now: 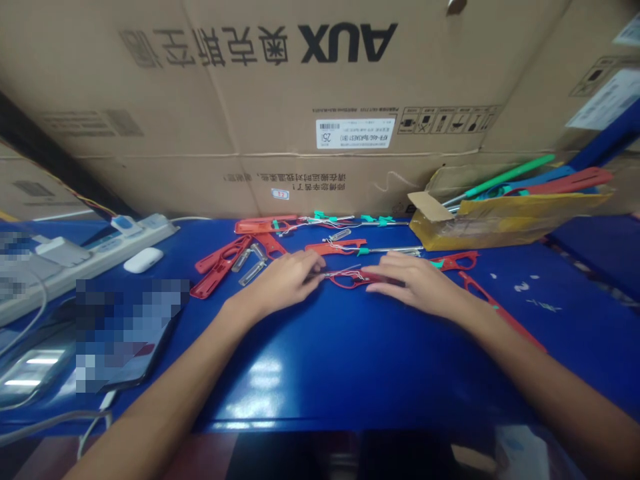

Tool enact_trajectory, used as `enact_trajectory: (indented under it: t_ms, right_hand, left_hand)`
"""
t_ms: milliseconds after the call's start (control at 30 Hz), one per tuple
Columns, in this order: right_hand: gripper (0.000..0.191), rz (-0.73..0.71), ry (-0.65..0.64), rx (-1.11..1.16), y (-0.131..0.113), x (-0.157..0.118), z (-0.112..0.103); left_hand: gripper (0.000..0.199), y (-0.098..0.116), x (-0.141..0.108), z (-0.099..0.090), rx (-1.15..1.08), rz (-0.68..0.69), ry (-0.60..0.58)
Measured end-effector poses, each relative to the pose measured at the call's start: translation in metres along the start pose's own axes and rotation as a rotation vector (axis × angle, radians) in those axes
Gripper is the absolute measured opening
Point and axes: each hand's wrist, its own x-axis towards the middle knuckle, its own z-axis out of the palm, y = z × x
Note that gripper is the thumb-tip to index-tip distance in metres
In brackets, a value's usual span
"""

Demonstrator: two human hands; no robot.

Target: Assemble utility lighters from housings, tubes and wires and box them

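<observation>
Between my hands, low over the blue table, is a red lighter casing (345, 283) with thin white wires and a slim metal piece along it. My left hand (287, 280) pinches its left end, fingers bent and pressed together. My right hand (417, 280) grips its right end, covering that part. Just behind lies another red lighter half (335, 247) with a green trigger and a metal tube. Clear fuel tanks (253, 273) and empty red casing halves (220, 267) lie left of my left hand. To the right is a red casing (505, 313).
A cardboard box (490, 223) holding red, blue and green lighter parts stands at the back right. A power strip (100, 257), white earbud case (144, 261) and phone (145, 340) lie left. A large AUX carton (280, 87) walls off the back.
</observation>
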Motion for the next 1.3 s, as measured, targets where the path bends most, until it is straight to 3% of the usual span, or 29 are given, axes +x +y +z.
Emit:
enact_trajectory:
  t_ms: [200,333,467,633,1000,1300]
  right_hand:
    - [0.036,0.141,0.132,0.012,0.022,-0.006,-0.021]
    - [0.034,0.246,0.138,0.049,0.038,-0.013,-0.03]
    - [0.035,0.347,0.145,-0.003,0.053,-0.019,-0.037]
    - [0.036,0.353,0.145,-0.039,0.062,-0.023,-0.038]
    - [0.034,0.292,0.115,-0.036,0.052,-0.016,-0.028]
    - [0.035,0.27,0.078,-0.02,0.04,-0.012,-0.025]
  left_hand:
    - [0.02,-0.004,-0.002,-0.006,0.009,-0.014,0.007]
    - [0.025,-0.01,0.0,-0.008,0.054,-0.023,0.103]
    - [0.023,-0.032,0.004,-0.009,0.157,-0.152,0.268]
    - [0.032,-0.065,0.014,-0.007,0.204,-0.298,0.372]
    - [0.027,-0.087,0.013,0.001,0.176,-0.364,0.401]
    - [0.02,-0.079,0.008,-0.014,0.242,-0.395,0.255]
